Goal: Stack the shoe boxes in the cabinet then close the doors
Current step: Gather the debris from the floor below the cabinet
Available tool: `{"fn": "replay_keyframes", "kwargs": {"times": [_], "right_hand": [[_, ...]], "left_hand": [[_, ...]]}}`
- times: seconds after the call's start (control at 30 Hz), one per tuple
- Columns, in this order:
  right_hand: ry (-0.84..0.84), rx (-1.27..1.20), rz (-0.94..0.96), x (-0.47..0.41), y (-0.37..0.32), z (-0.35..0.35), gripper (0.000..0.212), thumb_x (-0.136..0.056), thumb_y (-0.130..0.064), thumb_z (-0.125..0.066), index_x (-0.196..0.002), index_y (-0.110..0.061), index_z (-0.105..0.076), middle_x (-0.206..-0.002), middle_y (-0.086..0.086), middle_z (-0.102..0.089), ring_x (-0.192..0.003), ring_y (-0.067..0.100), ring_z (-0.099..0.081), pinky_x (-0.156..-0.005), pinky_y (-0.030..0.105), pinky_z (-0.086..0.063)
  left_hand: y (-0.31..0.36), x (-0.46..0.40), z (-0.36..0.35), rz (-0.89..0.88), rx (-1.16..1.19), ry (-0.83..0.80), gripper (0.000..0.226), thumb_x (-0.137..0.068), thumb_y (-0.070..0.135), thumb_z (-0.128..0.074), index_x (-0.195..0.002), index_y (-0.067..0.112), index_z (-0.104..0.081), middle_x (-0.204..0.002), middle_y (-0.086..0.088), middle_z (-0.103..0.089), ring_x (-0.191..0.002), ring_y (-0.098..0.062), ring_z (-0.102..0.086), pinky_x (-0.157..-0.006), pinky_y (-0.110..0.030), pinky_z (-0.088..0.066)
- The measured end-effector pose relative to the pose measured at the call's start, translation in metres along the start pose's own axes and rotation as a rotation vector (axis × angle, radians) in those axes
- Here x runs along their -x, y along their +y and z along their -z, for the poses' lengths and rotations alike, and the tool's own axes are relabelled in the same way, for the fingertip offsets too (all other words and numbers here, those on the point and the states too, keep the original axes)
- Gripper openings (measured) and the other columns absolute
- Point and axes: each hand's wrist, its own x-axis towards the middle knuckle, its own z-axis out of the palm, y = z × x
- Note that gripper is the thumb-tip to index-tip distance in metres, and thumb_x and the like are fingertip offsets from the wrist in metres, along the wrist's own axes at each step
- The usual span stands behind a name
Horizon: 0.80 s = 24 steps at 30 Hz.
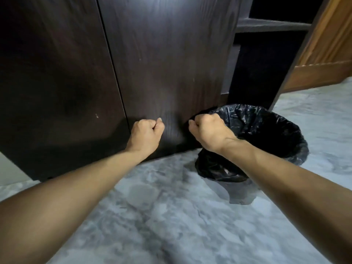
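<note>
facing you at close range, the dark wood-grain cabinet (76,82) shows two doors, the left door (57,82) and the right door (167,73), lying flush with only a thin seam between them. no shoe boxes are in sight, and whatever sits behind the doors is hidden. your left hand (145,133) is curled into a fist near the bottom of the right door, just right of the seam, knuckles at or against the panel; it holds nothing. your right hand (208,130) is likewise balled up with its fingers (202,121) tucked in, empty, at the lower right edge of the same door, in front of the rim of a bin. that waste bin (266,141), lined with a crinkled black plastic bag, stands on the floor just beside the cabinet's right corner. behind it, an open dark shelf unit (270,25) rises beside the cabinet, and a warm brown wooden panel (327,54) leans in from the far right. both bare forearms reach out over a mottled grey marble-pattern floor (171,216).
</note>
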Motion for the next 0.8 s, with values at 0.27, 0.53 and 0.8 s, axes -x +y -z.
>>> {"fn": "replay_keyframes", "kwargs": {"times": [0.27, 0.53, 0.8], "right_hand": [[0.178, 0.014, -0.119, 0.002, 0.094, 0.075, 0.047, -0.096, -0.037, -0.045, -0.053, -0.016, -0.041, -0.055, 0.001, -0.045, -0.063, 0.033, -0.048, -0.061, 0.030, -0.033], [0.207, 0.078, -0.091, 0.021, 0.168, 0.087, 0.043, -0.097, -0.047, -0.039, -0.063, -0.022, -0.036, -0.063, 0.005, -0.052, -0.068, 0.033, -0.055, -0.059, 0.031, -0.035], [0.224, -0.033, -0.028, 0.029, 0.196, 0.083, 0.018, -0.098, -0.040, -0.043, -0.086, -0.026, -0.045, -0.064, -0.006, -0.056, -0.064, 0.021, -0.056, -0.060, 0.035, -0.044]], "left_hand": [[0.122, -0.036, -0.041, -0.161, 0.090, -0.085, 0.057, -0.095, 0.028, -0.048, -0.046, 0.003, -0.035, -0.047, -0.018, -0.038, -0.054, -0.040, -0.044, -0.051, -0.037, -0.031], [0.164, -0.032, -0.110, -0.206, 0.074, -0.234, 0.058, -0.098, 0.039, -0.043, -0.048, 0.014, -0.031, -0.050, -0.006, -0.033, -0.058, -0.029, -0.038, -0.057, -0.035, -0.032], [0.166, -0.027, -0.142, -0.286, -0.012, -0.350, 0.047, -0.098, 0.045, -0.041, -0.060, 0.018, -0.038, -0.058, 0.003, -0.044, -0.066, -0.028, -0.048, -0.061, -0.036, -0.035]]}}
